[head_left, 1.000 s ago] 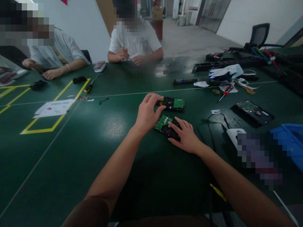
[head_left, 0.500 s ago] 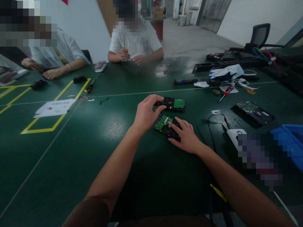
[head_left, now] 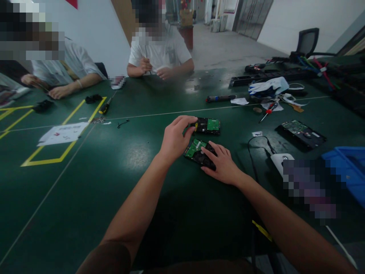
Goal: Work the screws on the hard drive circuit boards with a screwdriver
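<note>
Left hand (head_left: 177,135): fingers narrow, seemingly pinching far hard drive (head_left: 207,125).
Right hand (head_left: 221,164): fingers wide, holding near hard drive (head_left: 196,150).
Drives: on counter (head_left: 94,190); probably stiff, dense; best held by side edges.

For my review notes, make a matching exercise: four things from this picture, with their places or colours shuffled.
1. left hand
2. right hand
3. plastic bin
4. white sheet

A. blue
B. lying across a yellow outline
C. on the central pair's nearer drive
D. at the left end of the central pair's farther drive

Pairs: 1-D, 2-C, 3-A, 4-B
</note>
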The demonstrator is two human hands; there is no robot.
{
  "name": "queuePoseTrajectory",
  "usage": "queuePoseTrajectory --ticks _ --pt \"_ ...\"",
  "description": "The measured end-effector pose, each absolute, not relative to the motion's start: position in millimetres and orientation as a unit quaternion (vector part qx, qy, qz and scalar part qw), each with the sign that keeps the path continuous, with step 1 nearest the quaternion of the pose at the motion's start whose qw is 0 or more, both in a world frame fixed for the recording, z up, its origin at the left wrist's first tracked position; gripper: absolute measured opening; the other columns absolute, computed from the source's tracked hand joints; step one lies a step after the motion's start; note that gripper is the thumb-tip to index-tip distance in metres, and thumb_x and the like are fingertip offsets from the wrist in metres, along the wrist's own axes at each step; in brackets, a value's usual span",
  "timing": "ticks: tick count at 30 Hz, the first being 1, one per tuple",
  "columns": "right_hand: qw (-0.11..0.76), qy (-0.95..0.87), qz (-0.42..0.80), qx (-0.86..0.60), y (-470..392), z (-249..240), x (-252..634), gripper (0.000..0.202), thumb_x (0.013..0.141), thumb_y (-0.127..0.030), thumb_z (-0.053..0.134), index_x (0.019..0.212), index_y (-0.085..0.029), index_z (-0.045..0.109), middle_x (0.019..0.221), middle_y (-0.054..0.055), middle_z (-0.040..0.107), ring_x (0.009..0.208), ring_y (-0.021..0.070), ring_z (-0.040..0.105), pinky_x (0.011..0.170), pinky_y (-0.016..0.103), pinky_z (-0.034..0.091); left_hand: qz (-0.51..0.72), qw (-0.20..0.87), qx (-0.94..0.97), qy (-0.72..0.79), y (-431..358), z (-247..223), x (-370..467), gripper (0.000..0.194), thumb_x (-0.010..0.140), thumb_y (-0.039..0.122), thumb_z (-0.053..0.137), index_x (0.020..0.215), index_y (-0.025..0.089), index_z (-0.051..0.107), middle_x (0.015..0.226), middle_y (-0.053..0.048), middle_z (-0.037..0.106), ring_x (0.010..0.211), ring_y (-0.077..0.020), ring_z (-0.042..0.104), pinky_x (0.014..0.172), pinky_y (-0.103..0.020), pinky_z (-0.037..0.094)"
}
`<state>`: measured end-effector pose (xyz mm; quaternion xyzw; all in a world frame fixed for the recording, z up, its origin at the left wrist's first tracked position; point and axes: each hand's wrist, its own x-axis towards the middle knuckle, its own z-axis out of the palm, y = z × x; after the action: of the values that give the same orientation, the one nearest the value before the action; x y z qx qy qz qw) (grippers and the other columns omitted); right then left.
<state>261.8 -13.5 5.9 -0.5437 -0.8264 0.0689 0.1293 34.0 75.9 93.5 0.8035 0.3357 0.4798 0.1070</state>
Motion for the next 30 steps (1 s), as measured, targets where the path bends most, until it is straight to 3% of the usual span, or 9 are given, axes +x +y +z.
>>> queuePoseTrajectory --ticks 10,18,26,30 --pt "0.137 -0.829 0.062 -0.538 -13 2 262 0.075 0.096 -0.059 0.062 0.162 -0.030 0.041 0.171 0.016 0.028 0.151 0.0447 0.031 0.116 0.065 0.033 0.493 0.143 0.790 0.335 77 85 40 0.027 0.090 0.018 0.078 0.115 0.021 0.066 0.118 -0.006 0.076 0.109 -0.0191 0.074 0.098 -0.039 0.064" --pt "0.141 -0.831 0.063 -0.534 -13 1 263 0.075 0.096 -0.060 0.061 0.162 -0.030 0.042 0.170 0.017 0.029 0.151 0.0439 0.032 0.116 0.065 0.033 0.537 0.115 0.769 0.327 78 84 40 0.023 0.088 0.011 0.077 0.106 0.021 0.067 0.115 -0.005 0.064 0.109 -0.0182 0.067 0.080 -0.028 0.066" --pt "0.141 -0.831 0.059 -0.534 -13 1 263 0.075 0.096 -0.060 0.061 0.163 -0.029 0.042 0.170 0.016 0.029 0.150 0.0433 0.032 0.117 0.063 0.033 0.507 0.117 0.790 0.324 80 85 36 0.026 0.096 0.008 0.064 0.118 0.022 0.067 0.116 -0.005 0.070 0.109 -0.0170 0.069 0.091 -0.033 0.065" --pt "0.141 -0.831 0.059 -0.534 -13 0 263 0.075 0.097 -0.060 0.060 0.163 -0.030 0.042 0.170 0.016 0.028 0.151 0.0431 0.031 0.117 0.064 0.032 0.501 0.128 0.789 0.332 80 87 34 0.025 0.096 0.013 0.067 0.120 0.021 0.067 0.117 -0.005 0.074 0.106 -0.0166 0.072 0.093 -0.033 0.065"
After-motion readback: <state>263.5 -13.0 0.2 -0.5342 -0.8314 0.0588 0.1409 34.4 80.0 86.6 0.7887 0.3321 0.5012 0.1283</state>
